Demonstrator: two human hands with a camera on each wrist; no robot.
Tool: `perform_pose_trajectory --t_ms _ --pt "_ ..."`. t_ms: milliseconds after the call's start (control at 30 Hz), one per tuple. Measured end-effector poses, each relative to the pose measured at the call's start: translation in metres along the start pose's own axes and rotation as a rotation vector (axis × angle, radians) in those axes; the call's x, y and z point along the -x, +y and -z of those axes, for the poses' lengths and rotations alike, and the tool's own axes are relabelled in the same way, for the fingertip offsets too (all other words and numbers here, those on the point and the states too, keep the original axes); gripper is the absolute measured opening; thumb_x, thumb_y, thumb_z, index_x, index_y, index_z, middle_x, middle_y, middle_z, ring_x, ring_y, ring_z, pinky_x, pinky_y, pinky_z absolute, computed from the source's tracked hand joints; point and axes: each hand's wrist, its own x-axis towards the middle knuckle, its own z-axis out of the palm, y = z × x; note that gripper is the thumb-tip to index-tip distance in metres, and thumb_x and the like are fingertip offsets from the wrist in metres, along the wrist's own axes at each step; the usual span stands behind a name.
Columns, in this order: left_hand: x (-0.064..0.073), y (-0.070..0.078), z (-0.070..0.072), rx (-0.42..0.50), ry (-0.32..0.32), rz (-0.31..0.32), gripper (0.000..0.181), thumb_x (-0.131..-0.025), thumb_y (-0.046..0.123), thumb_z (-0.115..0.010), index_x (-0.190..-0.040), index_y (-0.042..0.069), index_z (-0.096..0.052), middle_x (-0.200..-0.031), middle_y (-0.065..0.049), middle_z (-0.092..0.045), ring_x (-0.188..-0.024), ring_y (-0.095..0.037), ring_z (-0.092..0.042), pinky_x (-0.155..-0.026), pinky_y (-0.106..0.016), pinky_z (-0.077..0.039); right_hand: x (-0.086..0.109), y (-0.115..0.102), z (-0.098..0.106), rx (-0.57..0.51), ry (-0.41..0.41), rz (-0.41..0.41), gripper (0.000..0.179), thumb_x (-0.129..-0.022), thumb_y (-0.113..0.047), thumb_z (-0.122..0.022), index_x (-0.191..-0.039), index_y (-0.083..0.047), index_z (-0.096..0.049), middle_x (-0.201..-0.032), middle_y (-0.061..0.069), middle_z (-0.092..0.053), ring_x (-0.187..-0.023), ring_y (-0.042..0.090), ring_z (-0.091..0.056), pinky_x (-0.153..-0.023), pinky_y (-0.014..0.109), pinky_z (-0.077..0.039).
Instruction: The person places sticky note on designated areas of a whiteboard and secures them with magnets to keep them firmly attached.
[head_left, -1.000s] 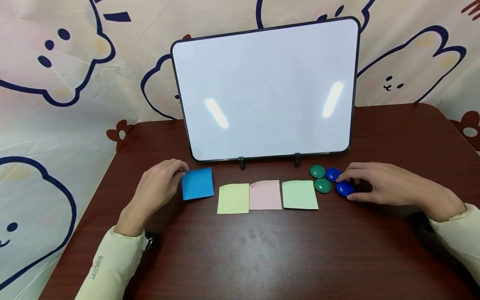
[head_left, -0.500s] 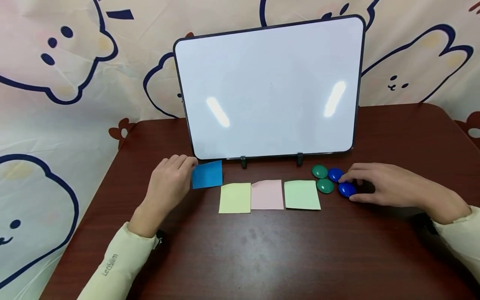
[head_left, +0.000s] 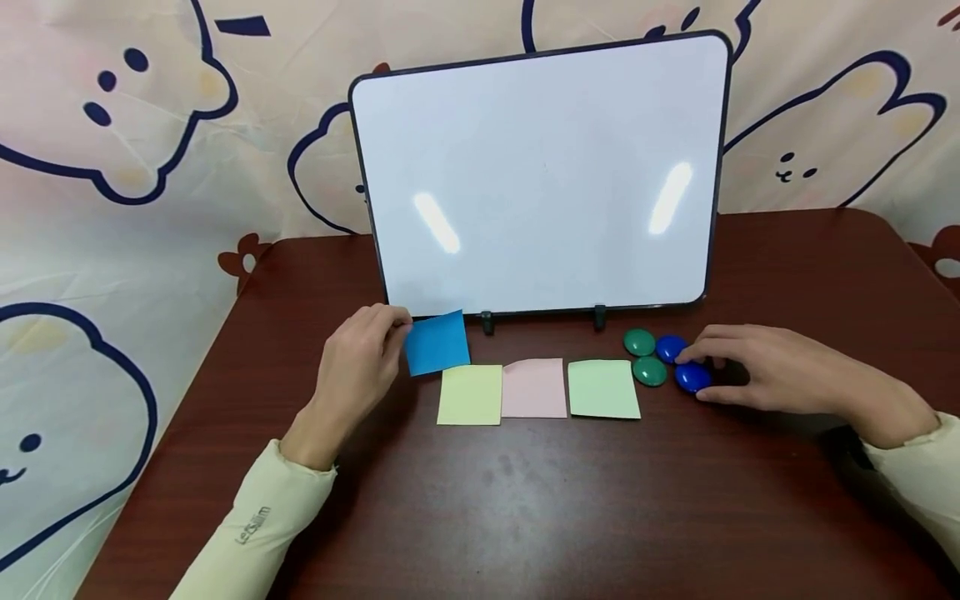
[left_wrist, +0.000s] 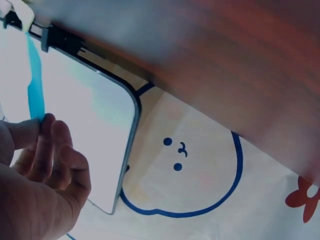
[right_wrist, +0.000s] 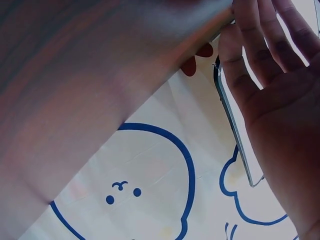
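Left hand [head_left: 356, 362], inside the left edge of the desk [head_left: 525, 517], pinches the upper left corner of the blue note [head_left: 437, 343], which lies to its right, before the board's [head_left: 540, 183] lower edge and just behind the yellow note [head_left: 470, 396]. Right hand [head_left: 772, 367], thumb and forefinger parted, is at the lower blue disc [head_left: 692, 379], grip undetermined; desk extends beyond.

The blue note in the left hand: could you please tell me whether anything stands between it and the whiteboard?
Nothing visible does. The left hand pinches the blue note at its left side, and in the head view its top right corner overlaps the lower edge of the whiteboard.
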Motion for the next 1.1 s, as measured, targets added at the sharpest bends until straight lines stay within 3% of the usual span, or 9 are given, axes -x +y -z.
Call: perform_pose_trajectory --t_ms 267,700,1100 --pt "-0.008 -0.007 -0.003 0.077 0.008 0.089 0.01 -0.093 0.007 -0.068 -0.101 0.002 -0.068 -0.094 -0.014 -0.069 -0.078 -0.025 -0.06 -0.07 -0.04 -0.058 0.0 0.0 0.001 0.018 0.011 -0.003 0.038 -0.083 -0.042 -0.079 -0.119 -0.036 -0.067 -0.109 -0.021 -0.06 -0.089 -0.002 -0.053 -0.076 0.028 -0.055" --pt "-0.019 -0.015 -0.005 0.124 0.033 0.152 0.009 -0.095 0.01 -0.066 -0.101 0.003 -0.067 -0.092 -0.013 -0.065 -0.077 -0.023 -0.055 -0.065 -0.036 -0.05 -0.002 0.0 0.002 0.023 0.014 -0.017 0.038 -0.085 -0.05 -0.075 -0.12 -0.036 -0.067 -0.11 -0.02 -0.061 -0.093 -0.001 -0.054 -0.08 0.032 -0.056" --pt "-0.027 -0.023 -0.007 0.127 0.061 0.185 0.012 -0.096 0.012 -0.064 -0.102 0.003 -0.066 -0.096 -0.014 -0.066 -0.078 -0.025 -0.057 -0.07 -0.038 -0.053 -0.001 0.001 0.0 0.006 0.026 -0.013 0.039 -0.084 -0.05 -0.076 -0.119 -0.036 -0.067 -0.108 -0.021 -0.061 -0.092 -0.002 -0.054 -0.077 0.027 -0.056"
